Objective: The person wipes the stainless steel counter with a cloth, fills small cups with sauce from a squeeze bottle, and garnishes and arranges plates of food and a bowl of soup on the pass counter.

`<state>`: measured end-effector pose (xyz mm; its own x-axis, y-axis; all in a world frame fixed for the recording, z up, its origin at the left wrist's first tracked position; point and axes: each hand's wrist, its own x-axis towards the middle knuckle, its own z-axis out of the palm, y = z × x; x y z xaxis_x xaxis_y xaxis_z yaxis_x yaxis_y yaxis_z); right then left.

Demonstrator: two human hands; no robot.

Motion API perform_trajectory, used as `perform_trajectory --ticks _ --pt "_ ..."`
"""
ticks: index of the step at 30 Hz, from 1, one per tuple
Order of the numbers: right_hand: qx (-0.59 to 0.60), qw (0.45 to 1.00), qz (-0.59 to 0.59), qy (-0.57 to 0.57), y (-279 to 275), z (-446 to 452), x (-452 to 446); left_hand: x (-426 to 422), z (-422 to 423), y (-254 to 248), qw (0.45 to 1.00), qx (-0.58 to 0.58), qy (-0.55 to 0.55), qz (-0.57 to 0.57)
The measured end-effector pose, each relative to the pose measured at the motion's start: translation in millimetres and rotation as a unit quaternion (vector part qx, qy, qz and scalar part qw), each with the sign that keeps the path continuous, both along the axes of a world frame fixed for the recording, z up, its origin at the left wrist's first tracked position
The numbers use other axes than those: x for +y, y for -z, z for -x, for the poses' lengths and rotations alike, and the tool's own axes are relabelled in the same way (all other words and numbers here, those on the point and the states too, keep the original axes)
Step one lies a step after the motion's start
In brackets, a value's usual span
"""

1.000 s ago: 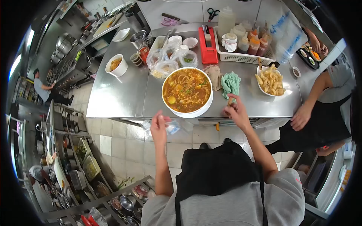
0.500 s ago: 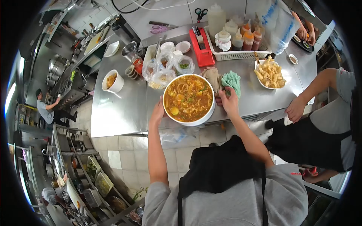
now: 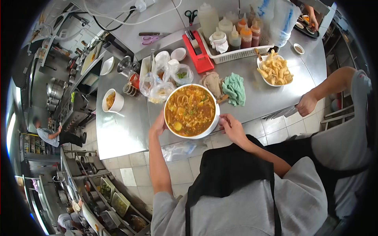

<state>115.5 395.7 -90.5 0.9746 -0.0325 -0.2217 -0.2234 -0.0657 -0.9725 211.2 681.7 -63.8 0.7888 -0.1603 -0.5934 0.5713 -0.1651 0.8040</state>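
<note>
A large white soup bowl (image 3: pixel 217 118) is filled with reddish-brown soup (image 3: pixel 191 110) with rings, green bits and a yellow slice. It is at the front edge of the steel counter. My left hand (image 3: pixel 159 124) grips its left side, the fingers partly hidden beneath. At its right side, my right hand (image 3: pixel 233 128) has its fingertips against the wall. Just behind the bowl lie a crumpled green cloth (image 3: pixel 234 89) and a beige cloth (image 3: pixel 212 83), with a wooden handle (image 3: pixel 223 98) by them.
Plastic bags (image 3: pixel 157 86) of ingredients, a red tape dispenser (image 3: pixel 199 55) and a basket (image 3: pixel 240 55) of sauce bottles line the back of the counter (image 3: pixel 126 133). A bowl of fried pieces (image 3: pixel 275 70) stands right. A co-worker's hand (image 3: pixel 307 104) is at the right edge.
My right hand has left the green cloth and come to the bowl's right side. In the picture, the bowl has shifted slightly left and down. The co-worker at right has leaned closer.
</note>
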Motion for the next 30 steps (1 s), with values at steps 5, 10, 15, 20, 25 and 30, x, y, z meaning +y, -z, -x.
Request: perform_trajectory --ticks 5,10,15,20,25,30 --pt "-0.257 0.853 0.440 0.110 -31.6 -68.9 -56.9 23.6 7.0 39.0 0.997 -0.067 0.022 -0.008" --pt "-0.297 0.847 0.437 0.056 17.5 -98.0 -75.9 20.3 8.4 34.2 0.974 -0.194 0.089 -0.074" --pt "-0.182 0.834 0.493 0.165 8.7 -38.8 -59.9 9.8 14.9 29.7 0.975 -0.189 0.117 -0.012" --pt "-0.238 0.833 0.423 0.266 31.4 0.7 -1.4 9.0 33.0 41.7 0.972 -0.202 0.100 0.071" --pt "-0.185 0.884 0.063 0.425 17.1 18.2 66.6 -23.1 57.2 42.9 0.973 -0.211 0.026 0.091" --pt "-0.251 0.837 0.083 0.479 17.0 29.6 92.3 -47.8 75.6 30.4 0.975 -0.202 -0.010 0.087"
